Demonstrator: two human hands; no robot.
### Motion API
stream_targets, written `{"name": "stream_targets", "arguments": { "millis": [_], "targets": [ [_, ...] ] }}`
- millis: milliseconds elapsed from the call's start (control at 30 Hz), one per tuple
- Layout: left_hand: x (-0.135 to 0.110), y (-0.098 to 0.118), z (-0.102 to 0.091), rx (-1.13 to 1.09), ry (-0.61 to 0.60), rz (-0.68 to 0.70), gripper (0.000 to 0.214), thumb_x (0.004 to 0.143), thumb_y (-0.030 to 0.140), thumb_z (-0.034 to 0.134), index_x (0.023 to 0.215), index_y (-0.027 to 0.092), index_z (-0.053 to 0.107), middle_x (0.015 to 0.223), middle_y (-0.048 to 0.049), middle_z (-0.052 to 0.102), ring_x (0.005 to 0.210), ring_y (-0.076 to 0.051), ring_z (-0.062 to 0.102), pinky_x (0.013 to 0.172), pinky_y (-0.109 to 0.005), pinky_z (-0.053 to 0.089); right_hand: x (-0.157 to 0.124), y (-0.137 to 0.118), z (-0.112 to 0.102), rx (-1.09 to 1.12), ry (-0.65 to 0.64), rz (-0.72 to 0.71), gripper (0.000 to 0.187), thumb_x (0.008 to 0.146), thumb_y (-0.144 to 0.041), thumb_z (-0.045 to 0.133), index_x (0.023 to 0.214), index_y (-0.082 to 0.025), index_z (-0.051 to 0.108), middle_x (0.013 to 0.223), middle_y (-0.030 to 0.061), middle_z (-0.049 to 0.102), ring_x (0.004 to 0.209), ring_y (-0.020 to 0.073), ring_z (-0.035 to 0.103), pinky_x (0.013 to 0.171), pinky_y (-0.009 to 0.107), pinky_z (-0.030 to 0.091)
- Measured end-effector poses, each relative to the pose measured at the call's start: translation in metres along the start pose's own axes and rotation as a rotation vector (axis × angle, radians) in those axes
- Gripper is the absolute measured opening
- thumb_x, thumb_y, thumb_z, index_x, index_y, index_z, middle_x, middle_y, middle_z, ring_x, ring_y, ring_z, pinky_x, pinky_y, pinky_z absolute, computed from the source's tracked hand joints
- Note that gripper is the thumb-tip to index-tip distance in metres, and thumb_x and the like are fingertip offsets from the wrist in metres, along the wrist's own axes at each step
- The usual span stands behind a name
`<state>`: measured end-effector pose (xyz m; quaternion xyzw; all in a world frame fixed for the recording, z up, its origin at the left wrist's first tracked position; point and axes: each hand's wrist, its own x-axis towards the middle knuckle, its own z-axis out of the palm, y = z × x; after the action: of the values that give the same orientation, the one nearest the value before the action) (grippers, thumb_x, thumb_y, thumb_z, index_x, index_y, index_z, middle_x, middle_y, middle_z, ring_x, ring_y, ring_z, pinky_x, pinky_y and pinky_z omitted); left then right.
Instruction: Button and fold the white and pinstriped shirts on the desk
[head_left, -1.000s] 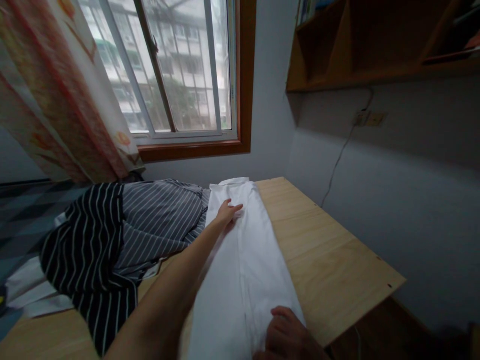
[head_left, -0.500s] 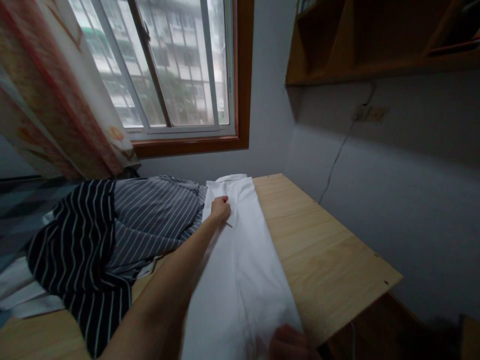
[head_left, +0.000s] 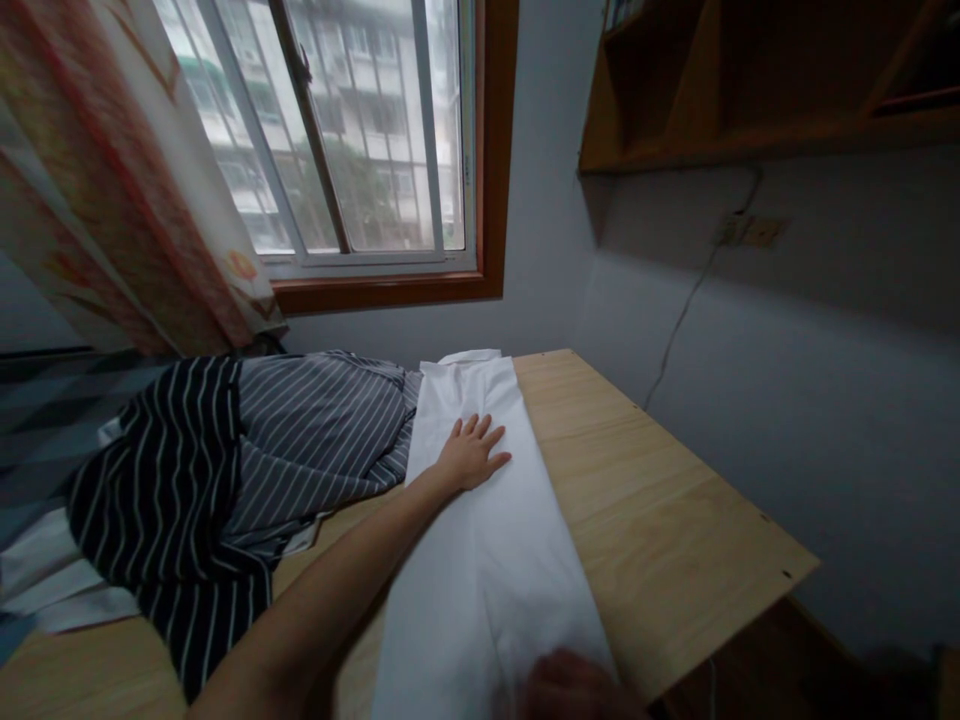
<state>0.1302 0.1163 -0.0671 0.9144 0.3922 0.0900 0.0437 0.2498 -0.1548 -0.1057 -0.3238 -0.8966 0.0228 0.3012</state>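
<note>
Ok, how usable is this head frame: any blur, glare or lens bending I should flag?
Head view: dim room, lit mostly by the window, which is bright but not blown out; the left hand, flat on the white cloth, is fairly sharp; the right hand at the bottom edge is a blur; the wide lens slants the window bars.

White cloth [head_left: 487, 540]: one. Striped: two, black striped garment [head_left: 180, 480] and grey striped garment [head_left: 315, 430]. Hands: two, left hand [head_left: 471, 455], right hand [head_left: 570, 685]. Counter [head_left: 660, 520], window [head_left: 360, 130], curtain [head_left: 112, 200]: one each.
</note>
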Motion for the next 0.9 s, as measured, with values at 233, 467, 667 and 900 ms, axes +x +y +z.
{"name": "stream_targets", "arguments": {
  "millis": [233, 467, 667, 900],
  "targets": [
    [0.014, 0.0, 0.005, 0.003, 0.031, -0.06, 0.061, 0.091, 0.06, 0.037, 0.14, 0.026, 0.046, 0.153, -0.011, 0.034, 0.142, -0.037, 0.024, 0.113, -0.056, 0.016, 0.051, 0.069, -0.079, -0.022, -0.167, 0.499, 0.057, 0.092, -0.046, 0.052, 0.138, -0.012, 0.047, 0.144, 0.0195, 0.045, 0.134, 0.0287, 0.04, 0.109, 0.047, 0.036],
    [0.034, 0.0, 0.009, 0.091, 0.057, -0.119, 0.058, 0.095, 0.054, 0.03, 0.142, 0.023, 0.041, 0.153, -0.0111, 0.033, 0.142, -0.033, 0.025, 0.114, -0.053, 0.018, 0.072, 0.121, -0.04, -0.223, -0.358, 0.486, 0.073, 0.092, -0.049, 0.05, 0.147, -0.004, 0.032, 0.154, 0.0223, 0.027, 0.145, 0.0316, 0.02, 0.118, 0.049, 0.019],
    [0.036, -0.003, 0.009, 0.104, 0.015, -0.111, 0.063, 0.094, 0.06, 0.025, 0.144, 0.023, 0.039, 0.154, -0.011, 0.031, 0.142, -0.034, 0.025, 0.114, -0.052, 0.018, 0.043, 0.092, -0.051, -0.124, -0.459, 0.376, 0.073, 0.091, -0.052, 0.049, 0.151, -0.017, 0.027, 0.158, 0.0135, 0.018, 0.146, 0.0308, 0.013, 0.118, 0.055, 0.01],
    [0.034, -0.002, 0.002, 0.06, -0.009, -0.028, 0.068, 0.091, 0.065, 0.029, 0.143, 0.023, 0.041, 0.155, -0.0125, 0.029, 0.144, -0.037, 0.018, 0.114, -0.057, 0.014, -0.005, 0.048, -0.058, 0.048, -0.457, 0.31, 0.074, 0.087, -0.03, 0.054, 0.152, -0.014, 0.023, 0.157, 0.0132, 0.022, 0.146, 0.0291, 0.016, 0.119, 0.053, 0.014]
  ]
}}
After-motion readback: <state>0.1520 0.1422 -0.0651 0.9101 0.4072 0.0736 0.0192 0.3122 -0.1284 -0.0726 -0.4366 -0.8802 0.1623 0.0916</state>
